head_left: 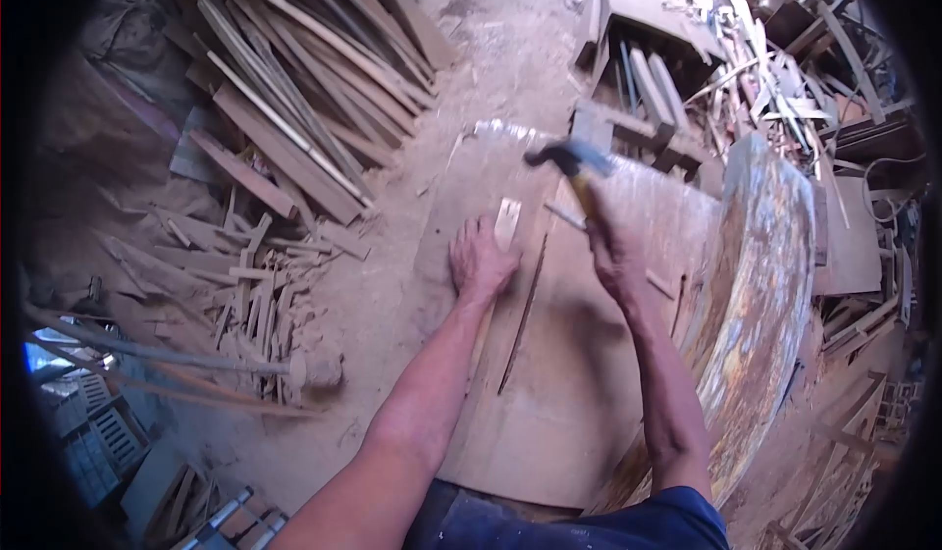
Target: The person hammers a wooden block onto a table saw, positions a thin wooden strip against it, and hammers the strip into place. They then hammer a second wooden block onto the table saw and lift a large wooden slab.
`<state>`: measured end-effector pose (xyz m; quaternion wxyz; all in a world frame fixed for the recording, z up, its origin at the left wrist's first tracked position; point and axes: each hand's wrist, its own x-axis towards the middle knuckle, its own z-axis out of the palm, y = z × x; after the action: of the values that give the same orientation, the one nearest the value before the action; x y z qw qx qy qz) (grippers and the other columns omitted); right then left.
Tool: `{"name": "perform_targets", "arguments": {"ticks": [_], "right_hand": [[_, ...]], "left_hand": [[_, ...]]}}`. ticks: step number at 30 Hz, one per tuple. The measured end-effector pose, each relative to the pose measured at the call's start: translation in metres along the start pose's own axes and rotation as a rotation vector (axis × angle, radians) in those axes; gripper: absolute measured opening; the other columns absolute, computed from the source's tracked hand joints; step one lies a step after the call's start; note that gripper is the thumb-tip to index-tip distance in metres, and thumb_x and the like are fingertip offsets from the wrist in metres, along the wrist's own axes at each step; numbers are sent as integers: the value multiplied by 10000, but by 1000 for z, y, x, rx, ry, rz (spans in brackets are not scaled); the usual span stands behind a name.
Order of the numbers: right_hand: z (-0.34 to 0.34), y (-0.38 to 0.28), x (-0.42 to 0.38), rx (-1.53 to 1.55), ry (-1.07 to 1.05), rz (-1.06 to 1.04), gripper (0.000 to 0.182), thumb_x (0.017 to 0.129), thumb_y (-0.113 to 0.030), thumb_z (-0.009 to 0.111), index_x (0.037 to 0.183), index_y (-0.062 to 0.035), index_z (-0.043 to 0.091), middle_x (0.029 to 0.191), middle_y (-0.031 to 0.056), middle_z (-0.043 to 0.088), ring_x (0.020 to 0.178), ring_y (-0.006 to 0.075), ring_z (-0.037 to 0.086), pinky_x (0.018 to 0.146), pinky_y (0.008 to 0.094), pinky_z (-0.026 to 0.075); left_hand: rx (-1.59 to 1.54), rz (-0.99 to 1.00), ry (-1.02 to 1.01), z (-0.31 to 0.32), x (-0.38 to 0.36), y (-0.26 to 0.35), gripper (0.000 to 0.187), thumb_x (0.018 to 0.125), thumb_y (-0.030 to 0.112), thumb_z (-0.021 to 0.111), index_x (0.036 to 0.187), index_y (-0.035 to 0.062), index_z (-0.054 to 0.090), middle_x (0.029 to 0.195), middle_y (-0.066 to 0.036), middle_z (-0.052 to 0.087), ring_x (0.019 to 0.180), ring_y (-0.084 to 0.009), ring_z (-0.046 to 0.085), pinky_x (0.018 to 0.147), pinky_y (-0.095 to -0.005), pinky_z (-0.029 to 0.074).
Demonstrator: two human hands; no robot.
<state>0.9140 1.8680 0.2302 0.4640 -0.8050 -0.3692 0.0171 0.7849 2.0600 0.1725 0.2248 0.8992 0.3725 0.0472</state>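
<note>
The hammer [574, 160], dark-headed with a pale handle, is hanging raised over the board [559, 373], the right hand [613, 251] clenching its handle. The left hand [481, 259] is lying flat, pressing a pale strip [506, 222] onto the board. Planks [294, 108] are lying piled on the dusty floor [392, 285]. No writing is showing.
</note>
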Motion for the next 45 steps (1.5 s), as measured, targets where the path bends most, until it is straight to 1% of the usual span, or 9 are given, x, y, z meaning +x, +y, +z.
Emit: {"name": "perform_targets", "arguments": {"ticks": [2,5,11,26,28,33,36,40,45], "right_hand": [[-6,-20,-12,107,31,93,643,1046,-58,657,1646,-218,488,898,212,688,744,303,715,694,389,558],[-9,-10,-11,-163,26,-314,603,1023,-126,699,1587,-285,555,875,151,649,694,357,676,646,463,552],[6,0,21,-575,-281,-109,594,1053,-257,671,1602,-405,498,873,141,642,680,354,672,626,499,555],[8,-3,-9,-117,-66,-301,655,1051,-221,683,1635,-389,440,929,179,691,769,407,707,691,512,561],[0,-6,4,-563,-423,-46,601,1068,-237,658,1627,-360,474,938,186,701,785,406,718,695,510,567],[11,-6,-2,-61,-72,-198,584,1111,-342,576,1660,-414,390,921,181,704,808,415,703,729,531,543],[3,-16,1,-475,-435,2,588,1100,-312,596,1649,-412,411,974,208,733,831,429,722,720,534,562],[-6,-32,-36,-366,-201,166,598,1075,-255,636,1634,-376,459,1006,242,733,864,459,708,768,559,548],[-12,-113,-218,-97,39,178,474,990,-174,718,1456,-101,680,912,159,715,740,349,702,686,480,556]], "left_hand": [[3,13,19,6,-10,-9,656,846,461,787,1346,82,598,1259,-177,619,1234,-375,599,1029,-530,477],[-12,28,10,1,1,0,667,841,456,787,1356,79,594,1257,-178,617,1232,-375,597,1032,-529,473],[-29,53,104,-1,-3,1,642,825,435,794,1323,75,609,1226,-175,623,1200,-380,609,1027,-527,473],[-58,61,105,7,-3,-7,649,807,386,819,1344,95,601,1193,-167,611,1190,-363,611,1021,-512,474],[-50,55,67,8,-4,-2,635,810,397,810,1329,97,603,1202,-171,617,1195,-363,612,1021,-511,474],[-22,27,44,5,0,-8,643,823,415,793,1349,100,598,1229,-174,622,1213,-365,610,1049,-516,465],[-38,34,34,1,-4,-1,657,839,437,783,1368,95,594,1250,-175,618,1221,-369,609,1062,-522,461],[-58,90,103,5,-2,-3,561,824,395,764,1276,94,623,1213,-173,636,1175,-379,625,1011,-527,477],[-66,111,82,10,2,-8,566,857,419,740,1281,65,615,1221,-197,634,1183,-398,619,1022,-528,483]]}}
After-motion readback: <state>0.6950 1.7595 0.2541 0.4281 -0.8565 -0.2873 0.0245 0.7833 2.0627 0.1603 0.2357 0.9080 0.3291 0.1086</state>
